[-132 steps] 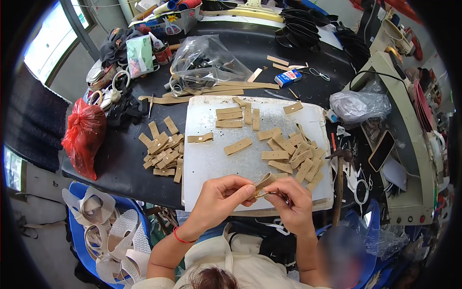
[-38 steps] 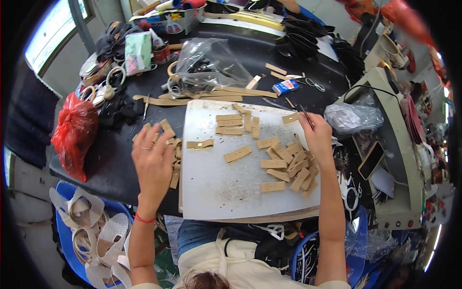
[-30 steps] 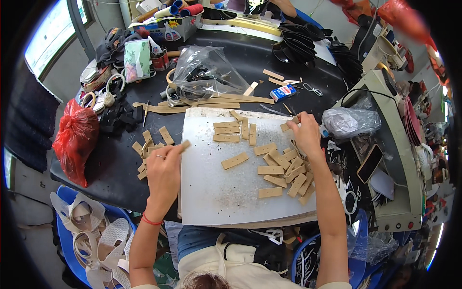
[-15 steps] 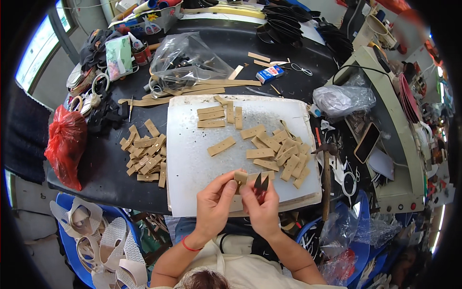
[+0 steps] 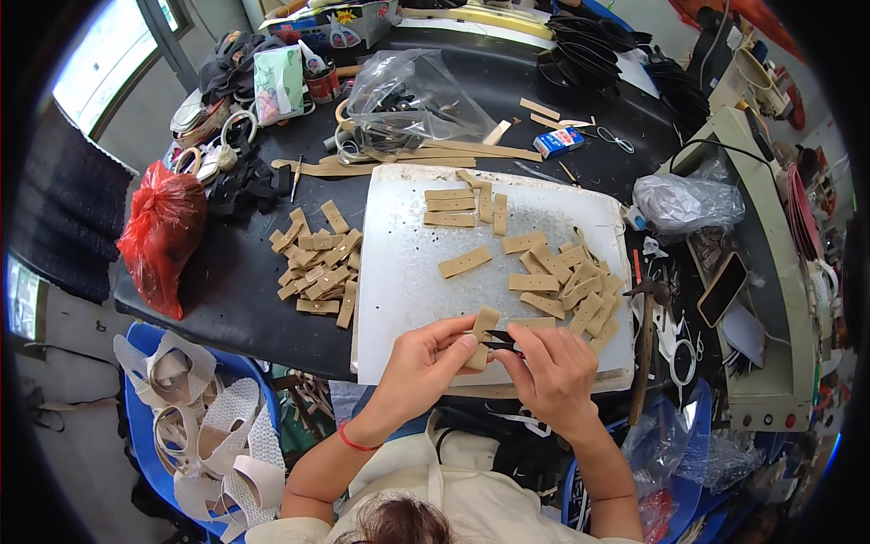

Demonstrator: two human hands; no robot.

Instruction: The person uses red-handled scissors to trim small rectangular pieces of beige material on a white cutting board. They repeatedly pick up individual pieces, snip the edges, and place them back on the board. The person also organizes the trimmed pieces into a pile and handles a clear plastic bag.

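— Where's the strip?

— The tan strip [image 5: 482, 331] is pinched in the left hand [image 5: 424, 363], over the near edge of the white board [image 5: 399, 272]. Its long axis runs up and away from the person, tilted a little to the right; the lower end is hidden behind the fingers.

— And the right hand?

— The right hand [image 5: 553, 372] sits just to the strip's right, fingers pressed together on a small dark tool [image 5: 499, 337] whose tip points left at the strip's middle — touching it or nearly, I can't tell which. So the strip lies directly left of the right hand, and the left hand is the one that carries it.

— What's around them?

— A loose heap of strips [image 5: 566, 281] lies on the board's right side, just beyond the right hand. A second pile [image 5: 317, 267] sits on the black bench [image 5: 227, 281], off the board's left edge and well apart from the left hand. Further out, a red bag [image 5: 163, 231] hangs at the bench's left edge, and a hammer [image 5: 645, 340] lies by the board's right edge.
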